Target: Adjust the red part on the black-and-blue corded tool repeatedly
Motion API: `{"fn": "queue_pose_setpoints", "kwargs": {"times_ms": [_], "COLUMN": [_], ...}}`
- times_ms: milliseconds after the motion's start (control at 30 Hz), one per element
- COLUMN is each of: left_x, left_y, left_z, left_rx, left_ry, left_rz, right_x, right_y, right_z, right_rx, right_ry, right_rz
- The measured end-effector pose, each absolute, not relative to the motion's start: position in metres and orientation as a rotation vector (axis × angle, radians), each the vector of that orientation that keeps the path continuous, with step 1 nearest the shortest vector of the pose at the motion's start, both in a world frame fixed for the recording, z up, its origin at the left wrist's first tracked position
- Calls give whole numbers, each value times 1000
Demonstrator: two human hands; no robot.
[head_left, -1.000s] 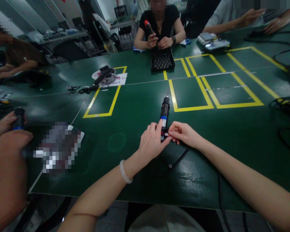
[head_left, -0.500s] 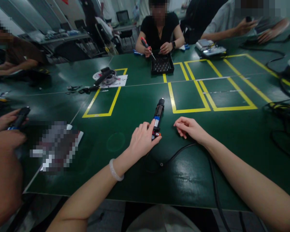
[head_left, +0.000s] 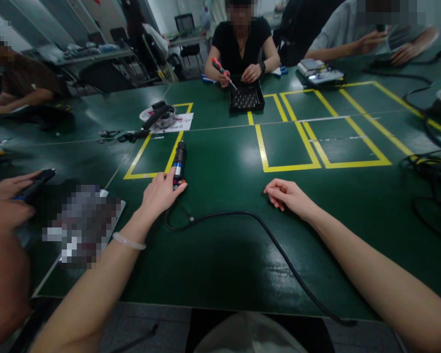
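My left hand (head_left: 159,192) grips the near end of a black electric screwdriver with a blue band (head_left: 179,161). The tool lies on the green table (head_left: 224,245), pointing away from me over a yellow tape line. Its black cable (head_left: 242,214) loops from the tool across the table toward the near right edge. My right hand (head_left: 284,194) rests on the table to the right, fingers loosely curled, holding nothing and well apart from the tool.
A person opposite holds a red screwdriver (head_left: 219,67) over a black tray (head_left: 246,96). A co-worker's hands (head_left: 7,196) at the left hold a dark tool. Yellow taped rectangles (head_left: 316,132) mark the table. Cables (head_left: 433,166) lie at the right; paper and parts (head_left: 165,119) sit far left.
My left hand has slid the screwdriver to the left, from the table's middle to the yellow line, dragging the cable out. My right hand let go of the tool earlier and stays put.
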State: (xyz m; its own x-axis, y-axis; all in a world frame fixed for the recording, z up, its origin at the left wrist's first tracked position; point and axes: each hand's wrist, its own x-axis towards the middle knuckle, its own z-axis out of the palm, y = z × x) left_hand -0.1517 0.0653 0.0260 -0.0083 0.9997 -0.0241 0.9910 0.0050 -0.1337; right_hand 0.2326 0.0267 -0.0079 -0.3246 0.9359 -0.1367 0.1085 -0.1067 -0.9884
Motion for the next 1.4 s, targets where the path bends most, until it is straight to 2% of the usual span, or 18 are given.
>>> {"fn": "queue_pose_setpoints", "kwargs": {"times_ms": [267, 467, 767, 1000, 1400], "left_x": [-238, -263, -247, -244, -199], "left_y": [120, 145, 139, 139, 116], "left_z": [27, 32, 20, 24, 17], "left_rx": [-1910, -1792, -1678, -1508, -1694], "left_ry": [-2480, -2588, -2585, -2761, -2610], "left_rz": [285, 320, 110, -87, -132], "right_x": [232, 232, 232, 230, 227], "right_y": [27, 28, 29, 29, 28], "right_z": [-6, -7, -10, -10, -8], "right_rx": [-1195, -1184, -1191, -1207, -1218], "right_ry": [-1457, -1461, -1446, -1457, -1444], "right_rz": [1510, 1511, 1508, 1490, 1483]}}
